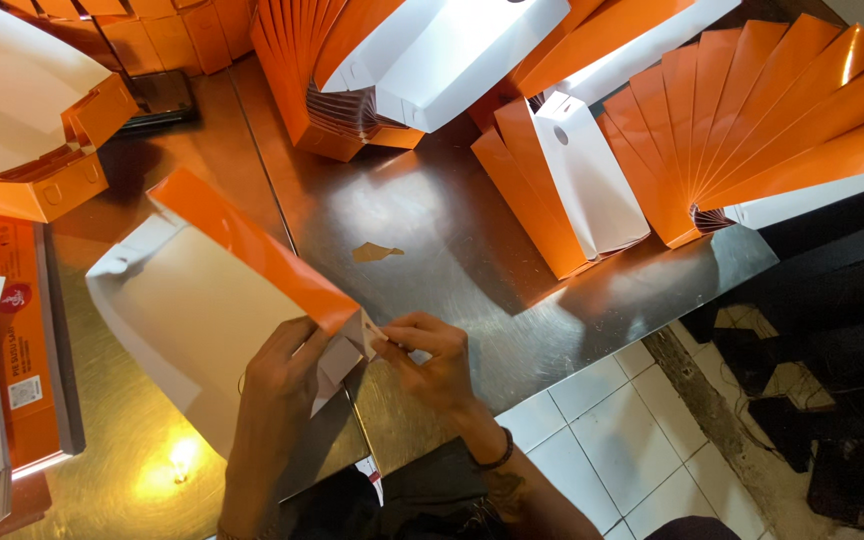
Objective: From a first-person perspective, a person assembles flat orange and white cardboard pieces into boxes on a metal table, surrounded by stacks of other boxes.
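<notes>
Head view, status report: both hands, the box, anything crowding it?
Left hand gripping orange-and-white carton. Right hand pinching its corner flap. Fanned flat cartons stacked beyond, apart; paper scrap on steel table.

Orange-and-white carton in hand, flat cartons fanned behind

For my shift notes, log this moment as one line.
left hand: holds orange-and-white carton | right hand: pinches its corner flap | surface: steel table | nearby: fanned flat cartons
</notes>
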